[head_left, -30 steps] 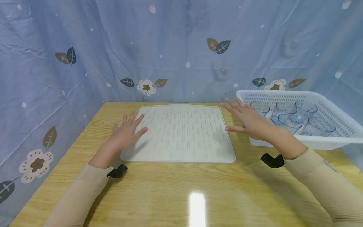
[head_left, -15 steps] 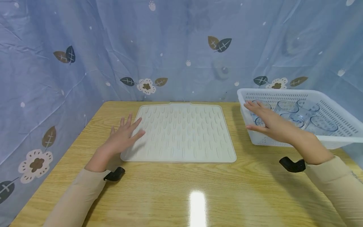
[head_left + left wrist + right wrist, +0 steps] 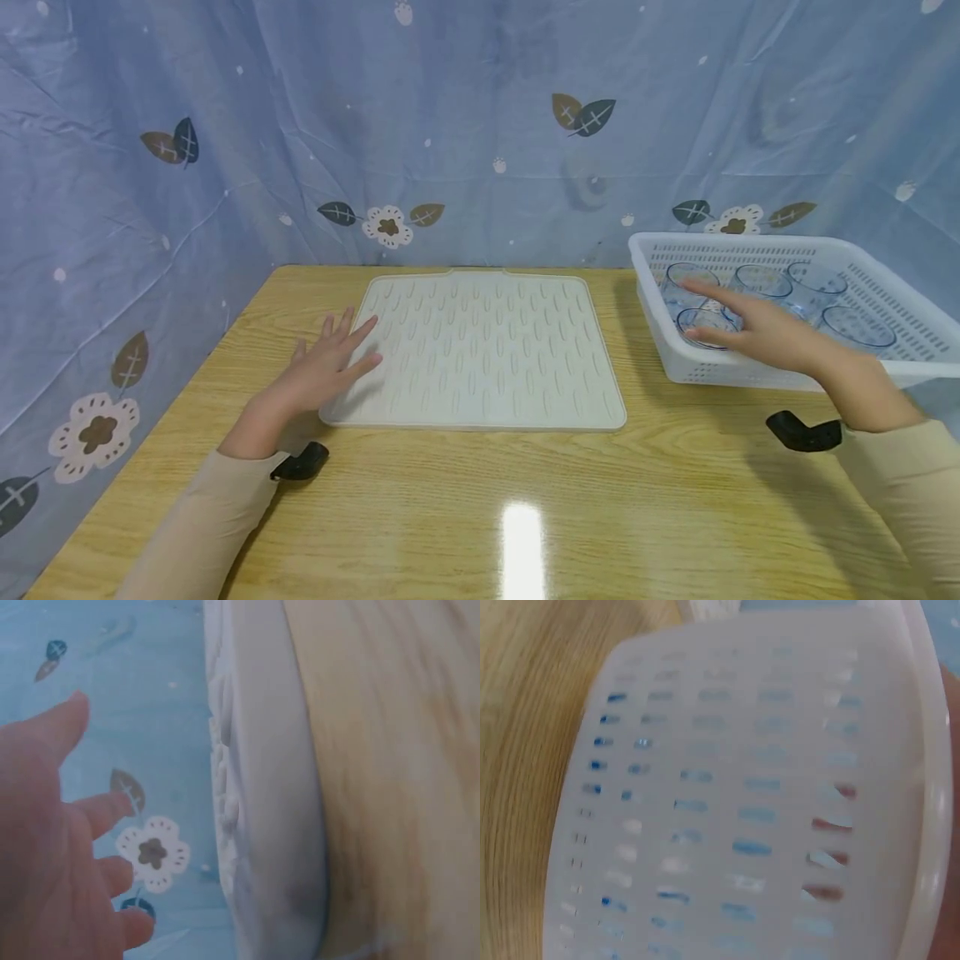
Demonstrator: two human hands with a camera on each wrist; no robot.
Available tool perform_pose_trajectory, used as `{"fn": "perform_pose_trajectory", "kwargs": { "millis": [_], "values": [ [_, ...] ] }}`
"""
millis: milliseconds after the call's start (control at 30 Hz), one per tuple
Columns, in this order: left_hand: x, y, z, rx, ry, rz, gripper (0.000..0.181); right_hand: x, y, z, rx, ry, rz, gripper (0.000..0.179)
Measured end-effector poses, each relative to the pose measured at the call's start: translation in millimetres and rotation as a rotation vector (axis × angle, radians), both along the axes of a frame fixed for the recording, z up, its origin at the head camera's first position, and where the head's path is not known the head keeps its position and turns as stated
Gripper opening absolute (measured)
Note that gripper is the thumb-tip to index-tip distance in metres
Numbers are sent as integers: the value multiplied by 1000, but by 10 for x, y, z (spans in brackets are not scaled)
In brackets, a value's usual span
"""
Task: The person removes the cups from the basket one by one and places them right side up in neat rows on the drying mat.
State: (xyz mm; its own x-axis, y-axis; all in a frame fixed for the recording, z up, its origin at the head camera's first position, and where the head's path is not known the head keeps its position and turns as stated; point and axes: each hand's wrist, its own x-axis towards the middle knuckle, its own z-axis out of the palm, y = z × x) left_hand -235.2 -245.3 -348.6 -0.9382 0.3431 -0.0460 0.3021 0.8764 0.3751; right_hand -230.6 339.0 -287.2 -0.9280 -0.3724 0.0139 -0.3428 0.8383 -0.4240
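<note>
My right hand [image 3: 783, 333] reaches over the front left of a white slotted plastic basket [image 3: 918, 325], fingers extended and thumb apart. Below its thumb and fingertips is the rim of a clear bluish glass [image 3: 699, 318]. Several more such glasses stand in the basket, one of them a back-left glass [image 3: 686, 273]; the hand partly covers the group. In the right wrist view the basket's wall [image 3: 889, 787] hides most of the hand. My left hand [image 3: 318, 367] hovers with spread fingers at the left edge of a white ridged mat [image 3: 487, 350], holding nothing.
Under everything lies a wood-grain table [image 3: 420, 508]. A blue patterned curtain [image 3: 480, 125] hangs behind it and along the left side. The basket stands to the right of the mat, a narrow strip of table between them.
My right hand has moved right, from the mat's right edge to over the glasses in the basket. The left hand has shifted only slightly.
</note>
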Motion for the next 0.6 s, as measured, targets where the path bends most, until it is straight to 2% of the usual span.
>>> {"fn": "perform_pose_trajectory", "kwargs": {
  "millis": [400, 600],
  "values": [
    [-33, -108, -125, 11, -37, -7, 78, -70, 145, -10, -64, -114, 44, 80],
    [-55, -148, -196, 3, -31, -5, 78, -121, 172, -25, -102, -163, 62, 82]
  ]
}}
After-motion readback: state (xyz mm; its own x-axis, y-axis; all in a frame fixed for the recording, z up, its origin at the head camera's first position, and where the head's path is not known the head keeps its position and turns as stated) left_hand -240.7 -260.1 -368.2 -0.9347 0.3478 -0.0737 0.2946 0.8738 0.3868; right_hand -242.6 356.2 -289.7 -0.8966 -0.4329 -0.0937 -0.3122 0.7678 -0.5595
